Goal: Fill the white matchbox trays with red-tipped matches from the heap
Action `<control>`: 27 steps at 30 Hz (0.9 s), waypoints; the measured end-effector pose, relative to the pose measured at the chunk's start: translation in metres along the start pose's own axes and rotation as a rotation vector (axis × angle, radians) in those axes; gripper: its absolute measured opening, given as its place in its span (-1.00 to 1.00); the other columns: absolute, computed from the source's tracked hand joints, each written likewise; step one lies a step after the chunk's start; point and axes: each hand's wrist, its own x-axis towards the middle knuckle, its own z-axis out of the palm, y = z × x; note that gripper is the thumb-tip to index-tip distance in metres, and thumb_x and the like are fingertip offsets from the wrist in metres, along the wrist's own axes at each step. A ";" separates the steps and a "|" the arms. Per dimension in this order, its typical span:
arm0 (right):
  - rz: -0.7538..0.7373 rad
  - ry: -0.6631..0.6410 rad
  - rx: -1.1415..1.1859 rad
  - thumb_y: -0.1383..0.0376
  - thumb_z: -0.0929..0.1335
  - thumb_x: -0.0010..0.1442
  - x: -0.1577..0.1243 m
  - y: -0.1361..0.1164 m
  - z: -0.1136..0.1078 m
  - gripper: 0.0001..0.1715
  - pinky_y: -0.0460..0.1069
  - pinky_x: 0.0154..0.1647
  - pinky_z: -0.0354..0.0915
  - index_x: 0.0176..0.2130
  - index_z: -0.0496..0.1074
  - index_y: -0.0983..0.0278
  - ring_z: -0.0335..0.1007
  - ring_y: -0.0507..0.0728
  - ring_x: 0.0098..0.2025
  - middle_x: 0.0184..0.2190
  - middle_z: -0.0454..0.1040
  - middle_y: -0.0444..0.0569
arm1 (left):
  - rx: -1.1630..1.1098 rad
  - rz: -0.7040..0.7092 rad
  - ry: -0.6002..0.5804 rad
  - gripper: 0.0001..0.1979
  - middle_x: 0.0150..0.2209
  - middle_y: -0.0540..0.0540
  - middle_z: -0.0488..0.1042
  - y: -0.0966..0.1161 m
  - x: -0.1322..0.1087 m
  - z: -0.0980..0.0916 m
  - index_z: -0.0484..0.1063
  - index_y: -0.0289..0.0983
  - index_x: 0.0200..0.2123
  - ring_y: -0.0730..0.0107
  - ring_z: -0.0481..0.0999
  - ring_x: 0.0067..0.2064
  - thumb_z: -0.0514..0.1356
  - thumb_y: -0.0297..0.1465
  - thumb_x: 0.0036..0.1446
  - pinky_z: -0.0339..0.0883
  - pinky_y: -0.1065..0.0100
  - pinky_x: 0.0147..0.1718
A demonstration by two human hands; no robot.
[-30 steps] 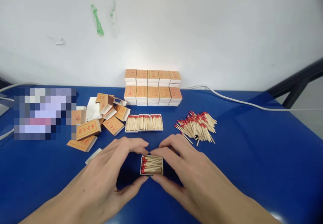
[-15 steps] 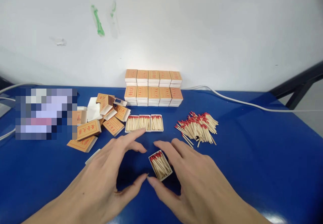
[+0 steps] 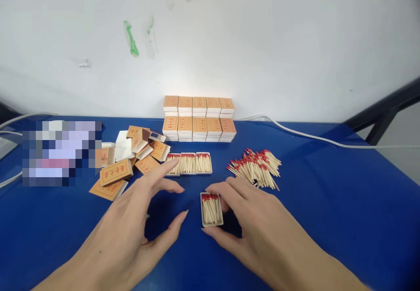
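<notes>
My right hand grips a small white matchbox tray, thumb at its near edge and index finger at its far edge. Red-headed matches lie in it, heads pointing away from me. To the left, my left hand is held over the table with thumb and fingers apart and nothing between them. Just beyond its index finger stands a row of three filled matchbox trays; the fingertip overlaps the leftmost one in view. A loose pile of matches lies beyond my right hand.
Stacked closed matchboxes stand in rows against the white wall. A jumbled heap of matchbox sleeves and a blurred-out object are on the left. A white cable runs along the back of the blue table.
My right hand has closed on the filled tray, which has turned from a slant to nearly straight. My left hand has drawn slightly left, away from it.
</notes>
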 end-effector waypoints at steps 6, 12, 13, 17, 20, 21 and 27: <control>0.065 0.000 0.081 0.23 0.68 0.24 0.003 0.008 -0.011 -0.50 0.11 -0.19 0.54 0.09 0.58 0.19 0.68 0.24 -0.13 -0.11 0.68 -0.05 | -0.083 -0.069 -0.095 -0.16 0.06 -0.03 0.73 0.004 0.000 -0.007 0.12 0.22 0.58 0.17 0.79 -0.16 0.36 -0.19 0.34 0.26 0.57 -0.79; 0.216 0.061 0.096 0.08 0.61 0.35 0.020 0.032 -0.036 -0.53 0.13 -0.06 0.48 0.17 0.60 0.09 0.64 0.21 -0.11 -0.07 0.70 -0.09 | -0.030 -0.053 -0.094 -0.21 0.14 -0.04 0.67 0.002 -0.002 -0.009 0.06 0.21 0.61 0.17 0.77 0.04 0.29 -0.21 0.45 0.49 0.55 -0.60; 0.228 0.051 0.088 0.07 0.60 0.37 0.025 0.036 -0.037 -0.54 0.13 -0.05 0.47 0.18 0.61 0.08 0.64 0.22 -0.09 -0.03 0.70 -0.06 | -0.017 -0.029 -0.081 -0.22 0.12 -0.04 0.67 0.001 0.000 -0.009 0.06 0.20 0.61 0.18 0.76 0.04 0.28 -0.22 0.46 0.55 0.52 -0.54; 0.240 -0.046 0.026 0.05 0.58 0.38 0.043 0.048 -0.039 -0.56 0.13 -0.07 0.43 0.17 0.62 0.11 0.61 0.24 -0.08 -0.05 0.68 -0.04 | 0.021 0.043 -0.026 -0.28 0.06 -0.02 0.69 -0.004 0.004 -0.007 0.09 0.13 0.60 0.16 0.75 0.07 0.24 -0.27 0.49 0.76 0.15 -0.03; 0.254 -0.100 -0.027 0.04 0.58 0.36 0.055 0.051 -0.038 -0.57 0.11 -0.14 0.38 0.14 0.62 0.11 0.59 0.24 -0.10 -0.11 0.67 -0.07 | 0.011 0.039 -0.023 -0.28 0.06 0.00 0.68 -0.006 0.004 -0.005 0.11 0.12 0.59 0.15 0.75 0.09 0.26 -0.27 0.48 0.73 0.04 0.10; 0.257 -0.120 -0.036 0.04 0.57 0.37 0.058 0.052 -0.038 -0.58 0.10 -0.16 0.36 0.14 0.62 0.11 0.59 0.24 -0.10 -0.12 0.66 -0.08 | 0.004 0.037 -0.025 -0.28 0.07 0.00 0.68 -0.006 0.003 -0.005 0.11 0.13 0.59 0.15 0.75 0.09 0.26 -0.27 0.48 0.73 0.04 0.09; 0.265 -0.191 -0.058 0.04 0.55 0.37 0.065 0.053 -0.035 -0.58 0.08 -0.19 0.31 0.15 0.61 0.09 0.58 0.23 -0.09 -0.10 0.65 -0.10 | -0.008 0.042 -0.026 -0.24 0.10 -0.01 0.68 -0.005 -0.002 -0.004 0.09 0.15 0.60 0.13 0.75 0.13 0.27 -0.28 0.47 0.75 0.05 0.08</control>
